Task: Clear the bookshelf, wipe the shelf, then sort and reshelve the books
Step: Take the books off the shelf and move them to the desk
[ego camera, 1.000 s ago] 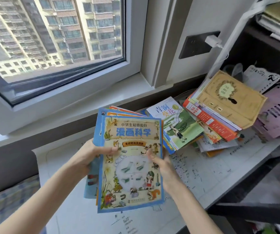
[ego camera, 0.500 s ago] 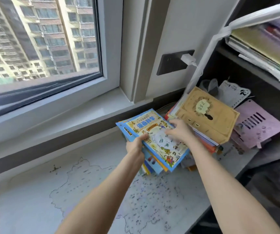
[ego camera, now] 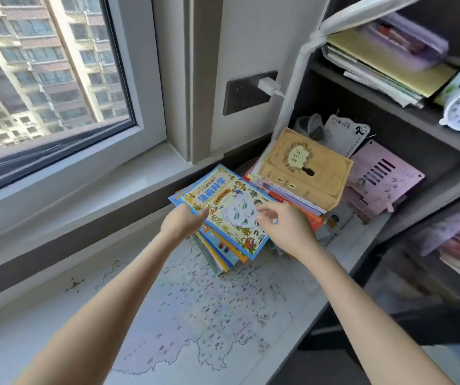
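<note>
left hand (ego camera: pixel 184 226) pinches the near-left edge of the blue comic book (ego camera: pixel 230 209), thumb on the cover, the other fingers hidden under it. the book lies topmost on the small stack (ego camera: pixel 217 259) on the tabletop (ego camera: pixel 184 323), skewed vs the books below. right hand (ego camera: pixel 287 230) is at 3 o'clock of the cover, fingers loose and apart, tips on or just over it, can't tell which. imo: square the book w/ the stack's edges, then press it flat before letting go. the tan book (ego camera: pixel 304 165) pile sits just beside at 2 o'clock, so don't nudge it.
</note>
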{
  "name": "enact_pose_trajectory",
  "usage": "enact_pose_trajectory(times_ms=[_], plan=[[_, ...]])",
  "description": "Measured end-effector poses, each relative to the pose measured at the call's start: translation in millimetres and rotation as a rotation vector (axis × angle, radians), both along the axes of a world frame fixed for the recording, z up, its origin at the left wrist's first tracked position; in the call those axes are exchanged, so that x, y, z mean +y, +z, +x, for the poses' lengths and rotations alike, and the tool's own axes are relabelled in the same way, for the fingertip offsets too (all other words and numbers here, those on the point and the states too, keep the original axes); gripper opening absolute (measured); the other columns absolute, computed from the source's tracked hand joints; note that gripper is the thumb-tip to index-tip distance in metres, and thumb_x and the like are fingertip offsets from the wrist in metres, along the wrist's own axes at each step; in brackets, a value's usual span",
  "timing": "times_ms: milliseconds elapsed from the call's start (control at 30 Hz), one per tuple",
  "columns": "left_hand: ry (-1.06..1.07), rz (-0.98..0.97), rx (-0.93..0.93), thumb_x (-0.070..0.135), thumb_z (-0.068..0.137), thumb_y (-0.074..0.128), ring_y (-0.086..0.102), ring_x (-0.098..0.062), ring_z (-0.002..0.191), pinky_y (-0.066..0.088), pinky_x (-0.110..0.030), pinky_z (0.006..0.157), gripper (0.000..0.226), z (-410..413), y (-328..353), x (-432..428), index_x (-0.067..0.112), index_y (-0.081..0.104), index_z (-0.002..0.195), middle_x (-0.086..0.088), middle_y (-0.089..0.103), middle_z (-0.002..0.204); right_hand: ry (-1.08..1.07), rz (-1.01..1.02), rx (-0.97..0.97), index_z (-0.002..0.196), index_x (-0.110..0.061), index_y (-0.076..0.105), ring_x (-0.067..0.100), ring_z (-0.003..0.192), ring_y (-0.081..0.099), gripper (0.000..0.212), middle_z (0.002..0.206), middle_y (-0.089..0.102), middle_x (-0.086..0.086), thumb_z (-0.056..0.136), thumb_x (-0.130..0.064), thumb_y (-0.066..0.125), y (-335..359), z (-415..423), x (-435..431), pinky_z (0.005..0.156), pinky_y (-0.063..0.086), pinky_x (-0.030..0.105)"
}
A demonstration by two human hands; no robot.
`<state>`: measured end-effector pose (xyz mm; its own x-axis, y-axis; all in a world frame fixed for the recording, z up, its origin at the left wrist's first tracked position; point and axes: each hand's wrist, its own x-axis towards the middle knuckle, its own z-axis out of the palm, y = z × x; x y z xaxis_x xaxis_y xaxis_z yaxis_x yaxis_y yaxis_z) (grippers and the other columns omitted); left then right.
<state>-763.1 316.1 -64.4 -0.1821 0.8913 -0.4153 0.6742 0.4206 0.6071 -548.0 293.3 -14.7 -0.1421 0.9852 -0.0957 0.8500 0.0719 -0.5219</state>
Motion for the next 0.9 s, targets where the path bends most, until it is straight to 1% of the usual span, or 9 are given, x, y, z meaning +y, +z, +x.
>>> enact_pose_trajectory(times_ms=[100,233,333,400,500,600,733,800,900], plan=[[-0.188,0.064,0.01,0.043,0.096,0.049,0.056,-0.02,0.066,0.052,-0.034,0.069,0.034,11,34,-20,0.013,0.049,0.078,-0.006,0.06,0.076,0.054,0.041,0.138,0.115,-0.021,0.067,0.005,0.091,0.064,0.024,0.101,0.07,-0.004,0.094,-0.029,0.059,38,12,-40,0.083,0.053,0.027],[-0.442,0.067,-0.176,0.043,0.094,0.051,0.067,-0.017,0.074,0.058,-0.029,0.07,0.03,47,86,-56,0.015,0.061,0.095,-0.003,0.067,0.084,0.077,0.049,0.318,0.102,-0.028,0.068,0.0,0.083,0.064,0.013,0.092,0.069,-0.011,0.091,-0.021,0.063,91,35,-100,0.076,0.049,0.013],[-0.637,0.128,-0.256,0.045,0.093,0.052,0.069,-0.017,0.077,0.058,-0.03,0.072,0.025,82,126,-90,0.022,0.064,0.092,0.0,0.071,0.083,0.067,0.072,0.41,0.102,-0.027,0.069,0.006,0.083,0.067,0.015,0.092,0.071,-0.005,0.091,-0.018,0.065,123,58,-146,0.079,0.053,0.019],[-0.736,0.195,-0.324,0.042,0.092,0.052,0.068,-0.014,0.073,0.058,-0.03,0.07,0.023,109,153,-115,0.023,0.064,0.088,0.002,0.069,0.078,0.058,0.109,0.452,0.102,-0.025,0.07,0.011,0.082,0.068,0.016,0.091,0.073,-0.001,0.091,-0.016,0.065,142,78,-176,0.078,0.054,0.022],[-0.827,0.26,-0.429,0.042,0.088,0.052,0.064,-0.009,0.064,0.055,-0.024,0.062,0.03,153,188,-158,0.015,0.065,0.088,0.002,0.067,0.072,0.032,0.182,0.519,0.1,-0.026,0.07,0.011,0.075,0.07,0.013,0.087,0.074,-0.002,0.089,-0.021,0.064,168,119,-225,0.067,0.051,0.016],[-0.895,0.344,-0.521,0.047,0.08,0.052,0.062,-0.012,0.06,0.053,-0.026,0.057,0.041,205,213,-203,0.009,0.066,0.087,0.0,0.067,0.069,-0.022,0.301,0.544,0.099,-0.022,0.07,0.014,0.069,0.069,0.015,0.083,0.074,-0.001,0.09,-0.027,0.06,190,173,-278,0.061,0.048,0.016],[-0.931,0.447,-0.648,0.042,0.083,0.051,0.063,-0.012,0.061,0.046,-0.021,0.051,0.039,289,235,-254,0.007,0.067,0.088,-0.003,0.068,0.071,-0.181,0.463,0.552,0.095,-0.018,0.071,0.015,0.06,0.064,0.014,0.076,0.073,0.006,0.091,-0.025,0.06,210,256,-340,0.055,0.048,0.024],[-0.943,0.49,-0.712,0.034,0.089,0.053,0.062,-0.012,0.061,0.045,-0.02,0.051,0.036,346,247,-281,0.0,0.065,0.089,-0.003,0.067,0.07,-0.286,0.536,0.544,0.093,-0.017,0.071,0.015,0.058,0.062,0.012,0.075,0.072,0.009,0.091,-0.022,0.06,220,309,-373,0.053,0.047,0.025],[-0.929,0.543,-0.793,0.024,0.095,0.055,0.06,-0.016,0.06,0.044,-0.022,0.05,0.026,430,263,-314,0.003,0.064,0.085,-0.002,0.066,0.066,-0.441,0.612,0.503,0.09,-0.017,0.07,0.014,0.057,0.06,0.012,0.072,0.072,0.008,0.093,-0.015,0.058,232,383,-413,0.052,0.045,0.025]])
